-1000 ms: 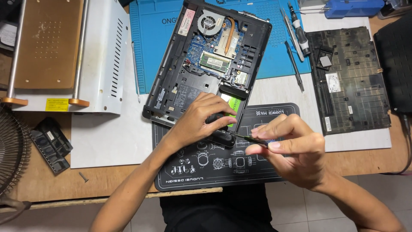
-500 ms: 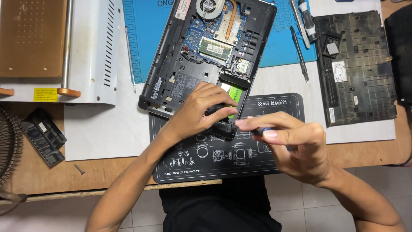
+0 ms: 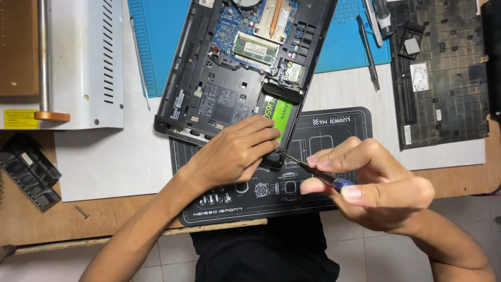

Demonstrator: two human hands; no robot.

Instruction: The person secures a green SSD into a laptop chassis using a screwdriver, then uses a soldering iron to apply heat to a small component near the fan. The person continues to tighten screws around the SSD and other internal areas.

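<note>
Left hand presses flat on my opened laptop, fingers beside the green drive. Right hand pinches a screwdriver, its tip at the laptop's corner.

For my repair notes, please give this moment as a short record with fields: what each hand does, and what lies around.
left hand: rests on the near corner of the open laptop, fingers by the green drive
right hand: holds a thin screwdriver, tip at the laptop's corner
under the hands: black mat
right side: removed bottom cover
behind: blue mat
left side: white metal box
</note>
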